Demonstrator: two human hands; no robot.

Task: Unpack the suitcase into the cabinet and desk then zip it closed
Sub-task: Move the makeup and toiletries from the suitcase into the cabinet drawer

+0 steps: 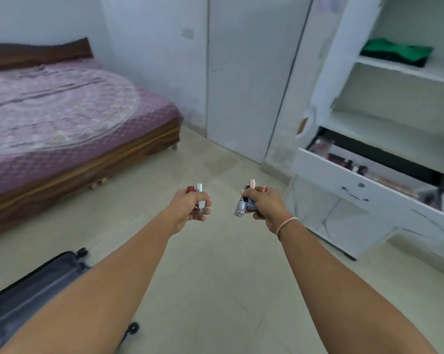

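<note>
My left hand (187,209) grips two small cosmetic tubes (200,191), one red and one white with a silver end. My right hand (265,206) holds a bunch of cosmetic sticks (242,206), among them a silver one, a dark one and rose-gold caps. Both hands are out in front of me over the floor. The open grey suitcase (24,300) lies on the floor at the lower left, partly hidden by my left arm. To the right stands the white cabinet with an open drawer (348,180) that holds several cosmetics.
A green folded cloth (397,51) lies on an upper cabinet shelf (404,70). A wooden bed with a pink cover (62,118) fills the left side. A white door (249,72) is straight ahead. Beige tiled floor (215,290) spreads between bed and cabinet.
</note>
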